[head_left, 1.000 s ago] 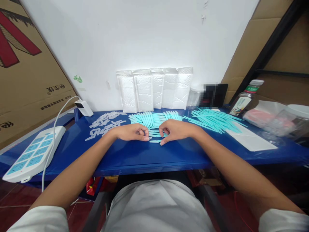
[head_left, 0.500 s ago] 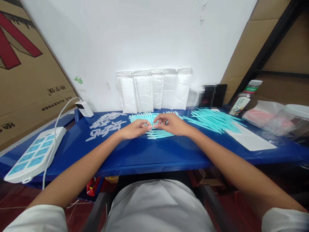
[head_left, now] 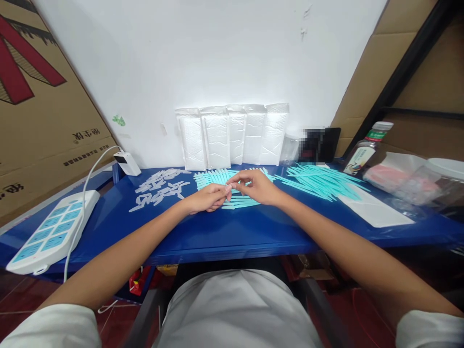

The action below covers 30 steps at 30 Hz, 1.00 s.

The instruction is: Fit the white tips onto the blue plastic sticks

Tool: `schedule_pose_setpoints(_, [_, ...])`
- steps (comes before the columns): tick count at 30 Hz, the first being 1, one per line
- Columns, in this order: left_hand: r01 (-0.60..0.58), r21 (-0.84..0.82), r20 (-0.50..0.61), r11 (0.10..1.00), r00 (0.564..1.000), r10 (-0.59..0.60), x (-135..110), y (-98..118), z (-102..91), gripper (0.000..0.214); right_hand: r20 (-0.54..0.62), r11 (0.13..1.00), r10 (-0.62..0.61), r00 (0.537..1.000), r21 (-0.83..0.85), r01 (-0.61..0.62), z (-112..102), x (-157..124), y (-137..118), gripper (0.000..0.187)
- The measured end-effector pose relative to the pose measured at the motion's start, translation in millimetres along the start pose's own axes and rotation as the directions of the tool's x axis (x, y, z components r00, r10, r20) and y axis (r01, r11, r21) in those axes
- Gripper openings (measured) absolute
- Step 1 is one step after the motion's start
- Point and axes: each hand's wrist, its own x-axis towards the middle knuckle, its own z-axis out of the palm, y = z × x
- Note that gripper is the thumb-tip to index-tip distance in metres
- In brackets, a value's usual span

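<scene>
**Teal strip pinched at the pile's near edge**

A thin teal strip (head_left: 232, 185) is pinched between both hands just above the teal pile (head_left: 232, 193), mid blue table (head_left: 224, 232). The left hand (head_left: 208, 198) and right hand (head_left: 257, 186) meet fingertip to fingertip, fingers narrow. A light grip near the end would serve best, with white strips (head_left: 159, 188) left apart.

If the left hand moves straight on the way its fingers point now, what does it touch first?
The left hand points to the right and slightly away, so it would probably meet the right hand first, whose fingertips already touch it above the teal strips. Depth is unclear.
</scene>
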Motion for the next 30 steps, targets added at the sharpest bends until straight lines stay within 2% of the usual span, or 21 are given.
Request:
schedule_pose_setpoints(6, [-0.042, 0.008, 0.027, 0.999, 0.999, 0.042, -1.7, 3.2, 3.3, 0.051, -0.052, 1.000, 0.013, 0.999, -0.022, -0.014, 9.6, 1.6, -2.3, 0.033])
schedule_pose_setpoints(9, [-0.047, 0.009, -0.017, 0.999, 0.999, 0.047, -1.8, 3.6, 1.8, 0.049, -0.017, 0.992, 0.019, 1.000, -0.127, -0.021, -10.9, 2.4, -5.8, 0.032])
schedule_pose_setpoints(11, [-0.039, -0.023, -0.057, 0.999, 0.998, 0.038, -1.3, 3.0, 0.0, 0.047, -0.014, 0.941, 0.059, 0.998, -0.333, -0.060, -40.3, -0.1, -2.0, 0.030])
schedule_pose_setpoints(13, [-0.035, -0.069, -0.075, 0.997, 0.997, 0.030, -0.1, 1.8, -2.2, 0.044, -0.068, 0.779, 0.197, 0.978, -0.595, -0.198, -77.5, -6.1, 9.7, 0.026])
schedule_pose_setpoints(14, [-0.038, -0.091, -0.080, 0.995, 0.996, 0.031, 0.6, 1.1, -3.4, 0.042, -0.136, 0.645, 0.306, 0.942, -0.698, -0.310, -96.2, -10.0, 18.0, 0.022])
schedule_pose_setpoints(15, [-0.044, -0.110, -0.084, 0.993, 0.996, 0.035, 1.3, 0.4, -4.4, 0.041, -0.204, 0.511, 0.409, 0.890, -0.756, -0.408, -113.5, -14.1, 27.3, 0.020])
schedule_pose_setpoints(16, [-0.049, -0.128, -0.088, 0.991, 0.995, 0.038, 2.0, -0.2, -5.3, 0.041, -0.241, 0.413, 0.501, 0.831, -0.777, -0.475, -128.3, -18.0, 36.6, 0.019])
schedule_pose_setpoints(18, [-0.047, -0.157, -0.101, 0.986, 0.994, 0.031, 3.1, -0.8, -6.7, 0.039, -0.228, 0.312, 0.665, 0.712, -0.781, -0.541, -147.9, -23.7, 52.9, 0.019])
schedule_pose_setpoints(20, [-0.033, -0.181, -0.114, 0.983, 0.993, 0.013, 3.4, -0.7, -7.4, 0.038, -0.179, 0.302, 0.736, 0.653, -0.776, -0.554, -153.9, -25.5, 63.0, 0.015])
schedule_pose_setpoints(21, [-0.030, -0.186, -0.116, 0.982, 0.993, 0.008, 3.3, -0.6, -7.6, 0.038, -0.160, 0.306, 0.751, 0.641, -0.776, -0.552, -153.0, -25.0, 65.6, 0.012])
schedule_pose_setpoints(26, [-0.067, -0.150, -0.089, 0.986, 0.995, 0.054, 1.3, 0.0, -7.6, 0.052, -0.123, 0.328, 0.766, 0.631, -0.770, -0.547, -142.3, -20.2, 66.9, 0.004])
schedule_pose_setpoints(28, [-0.077, -0.142, -0.105, 0.987, 0.992, 0.063, 0.8, -0.2, -7.3, 0.057, -0.120, 0.345, 0.749, 0.651, -0.769, -0.538, -141.7, -19.6, 64.7, 0.007])
schedule_pose_setpoints(30, [-0.086, -0.140, -0.130, 0.986, 0.989, 0.067, 1.0, -0.8, -7.1, 0.062, -0.153, 0.392, 0.672, 0.725, -0.757, -0.522, -140.0, -18.7, 58.3, 0.012])
